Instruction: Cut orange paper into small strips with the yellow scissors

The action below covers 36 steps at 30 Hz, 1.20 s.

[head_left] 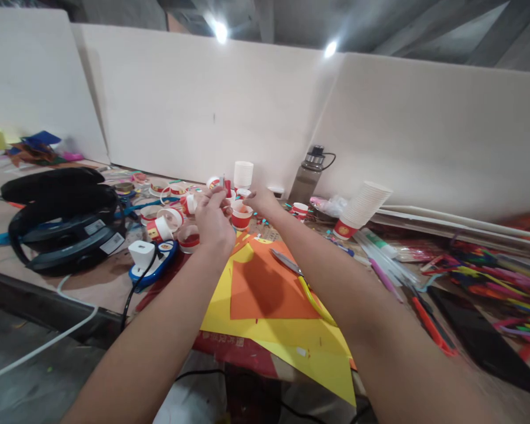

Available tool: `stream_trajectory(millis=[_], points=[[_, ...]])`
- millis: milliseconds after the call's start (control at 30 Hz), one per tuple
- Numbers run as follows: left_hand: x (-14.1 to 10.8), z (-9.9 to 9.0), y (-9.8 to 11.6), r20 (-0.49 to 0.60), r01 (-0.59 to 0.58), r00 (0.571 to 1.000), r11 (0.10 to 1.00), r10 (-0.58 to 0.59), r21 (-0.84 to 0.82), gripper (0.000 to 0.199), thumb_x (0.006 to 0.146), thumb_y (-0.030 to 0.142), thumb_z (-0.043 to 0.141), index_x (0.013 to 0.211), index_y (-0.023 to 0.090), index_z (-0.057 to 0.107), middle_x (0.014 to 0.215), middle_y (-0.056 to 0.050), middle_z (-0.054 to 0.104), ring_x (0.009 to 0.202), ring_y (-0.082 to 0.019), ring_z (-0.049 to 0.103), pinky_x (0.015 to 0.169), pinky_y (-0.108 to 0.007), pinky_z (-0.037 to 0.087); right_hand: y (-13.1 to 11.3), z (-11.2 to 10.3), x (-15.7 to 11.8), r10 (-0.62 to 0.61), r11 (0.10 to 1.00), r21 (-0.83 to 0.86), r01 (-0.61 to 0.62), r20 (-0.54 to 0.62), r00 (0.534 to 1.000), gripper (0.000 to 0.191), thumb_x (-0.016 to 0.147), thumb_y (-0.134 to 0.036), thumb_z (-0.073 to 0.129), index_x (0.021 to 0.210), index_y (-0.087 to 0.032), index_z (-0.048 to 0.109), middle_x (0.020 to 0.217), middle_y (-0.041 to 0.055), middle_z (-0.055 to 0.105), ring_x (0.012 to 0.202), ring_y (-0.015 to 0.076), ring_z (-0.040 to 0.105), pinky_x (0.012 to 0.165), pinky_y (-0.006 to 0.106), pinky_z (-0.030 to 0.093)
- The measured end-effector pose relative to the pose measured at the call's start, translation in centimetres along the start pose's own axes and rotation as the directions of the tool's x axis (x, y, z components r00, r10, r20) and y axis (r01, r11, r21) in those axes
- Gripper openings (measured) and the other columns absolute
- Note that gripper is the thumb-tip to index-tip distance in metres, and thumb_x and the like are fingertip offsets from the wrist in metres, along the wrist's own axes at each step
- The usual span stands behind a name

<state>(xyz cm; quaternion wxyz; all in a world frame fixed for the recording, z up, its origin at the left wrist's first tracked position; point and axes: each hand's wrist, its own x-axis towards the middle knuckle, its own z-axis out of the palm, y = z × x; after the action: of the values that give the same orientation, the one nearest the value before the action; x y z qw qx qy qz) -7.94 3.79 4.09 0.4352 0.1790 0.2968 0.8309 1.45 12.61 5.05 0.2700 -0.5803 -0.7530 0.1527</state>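
Both of my arms reach out over the table. My left hand [215, 219] is beside a short cut-down red and white paper cup [241, 219], its fingers bent and drawn together. Whatever sits between those fingertips is too small to make out. On the other side of the cup is my right hand [264, 203], its fingers pointing left and mostly hidden. Something orange shows inside the cup. Nearer me, orange sheets [260, 294] lie on yellow sheets [223, 315]. Scissors with yellow handles [307, 288] rest on them, partly under my right forearm.
A stack of paper cups [363, 209] leans at the right, near a grey bottle [307, 176]. Pipe cleaners [490, 282], a red-handled tool [430, 324] and a dark tablet [481, 335] lie farther right. At left are black headphones [66, 218], a blue power strip [154, 265] and cut cup rings [159, 227].
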Motion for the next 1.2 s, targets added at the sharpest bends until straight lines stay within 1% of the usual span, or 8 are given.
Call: stream_trajectory(millis=[167,300,467,667,800,967,1100,1200], points=[[0.3,-0.1,0.0,0.012,0.005,1.000,1.000,-0.005,-0.019,0.018,0.058,0.018,0.065,0.073,0.019,0.056,0.060,0.006,0.048,0.051,-0.005,0.046,0.050,-0.019,0.031,1.5,-0.1,-1.0,-0.023,0.999,-0.047,0.019,-0.076,0.997,0.028,0.080,-0.028,0.058,0.101,-0.013,0.067,0.095,0.0088,0.070,0.081,0.0156,0.062,0.067,0.024,0.044],[0.4,-0.2,-0.3,0.046,0.017,0.999,1.000,-0.017,-0.012,0.020,0.056,0.018,0.067,0.074,0.019,0.056,0.059,0.007,0.048,0.051,-0.005,0.046,0.049,-0.019,0.030,3.4,0.0,-2.7,-0.068,0.981,-0.174,0.082,0.088,0.994,0.021,0.080,-0.026,0.057,0.087,-0.013,0.071,0.084,0.0069,0.071,0.074,0.0148,0.061,0.064,0.022,0.042],[0.9,-0.4,-0.6,0.218,0.015,0.974,0.971,-0.068,0.237,0.022,0.056,0.016,0.071,0.073,0.017,0.057,0.059,0.005,0.050,0.050,-0.005,0.044,0.046,-0.017,0.029,4.8,1.2,-4.5,-0.073,0.968,-0.208,0.143,0.311,0.948,0.013,0.068,-0.018,0.069,0.081,-0.015,0.073,0.076,0.0027,0.071,0.066,0.0135,0.060,0.056,0.020,0.039],[2.2,-1.3,-1.7,0.287,-0.124,0.957,0.845,-0.037,0.521,0.013,0.058,0.018,0.069,0.068,0.017,0.061,0.057,0.003,0.053,0.053,-0.008,0.046,0.050,-0.018,0.034,4.4,1.7,-4.8,-0.084,0.945,-0.265,0.190,0.367,0.927,0.015,0.067,-0.016,0.071,0.082,-0.014,0.071,0.084,0.0063,0.072,0.071,0.0161,0.061,0.058,0.021,0.040],[2.2,-2.1,-2.3,0.443,-0.358,0.897,0.590,0.000,0.724,0.009,0.058,0.017,0.069,0.054,0.019,0.061,0.052,0.001,0.054,0.053,-0.011,0.045,0.050,-0.021,0.032,4.4,1.7,-4.3,-0.070,0.936,-0.294,0.196,0.388,0.919,0.011,0.067,-0.015,0.071,0.078,-0.014,0.070,0.082,0.0074,0.072,0.071,0.0181,0.063,0.058,0.022,0.041],[1.3,-2.6,-2.6,0.468,-0.456,0.858,0.104,-0.210,0.884,0.024,0.055,0.018,0.075,0.041,0.019,0.055,0.045,-0.003,0.052,0.059,-0.018,0.056,0.058,-0.024,0.039,5.0,1.9,-3.5,-0.063,0.934,-0.299,0.194,0.397,0.916,0.027,0.065,-0.023,0.076,0.088,-0.014,0.068,0.092,0.0089,0.071,0.077,0.0191,0.063,0.059,0.022,0.041],[0.7,-2.3,-2.3,0.336,-0.486,0.854,-0.380,-0.397,0.787,0.017,0.062,0.026,0.074,0.074,0.015,0.070,0.086,-0.016,0.070,0.087,-0.028,0.066,0.073,-0.031,0.047,5.5,1.9,-3.0,-0.053,0.938,-0.288,0.190,0.423,0.905,0.030,0.064,-0.029,0.077,0.088,-0.014,0.068,0.088,0.0065,0.071,0.075,0.0171,0.063,0.055,0.020,0.039],[0.7,-2.2,-2.3,0.294,-0.509,0.842,-0.486,-0.452,0.710,0.025,0.069,0.026,0.069,0.091,0.015,0.071,0.099,-0.018,0.070,0.095,-0.030,0.065,0.076,-0.033,0.048,5.8,1.8,-2.9,-0.053,0.942,-0.277,0.188,0.432,0.900,0.031,0.065,-0.030,0.076,0.091,-0.014,0.068,0.090,0.0064,0.071,0.075,0.0165,0.062,0.053,0.019,0.039]])
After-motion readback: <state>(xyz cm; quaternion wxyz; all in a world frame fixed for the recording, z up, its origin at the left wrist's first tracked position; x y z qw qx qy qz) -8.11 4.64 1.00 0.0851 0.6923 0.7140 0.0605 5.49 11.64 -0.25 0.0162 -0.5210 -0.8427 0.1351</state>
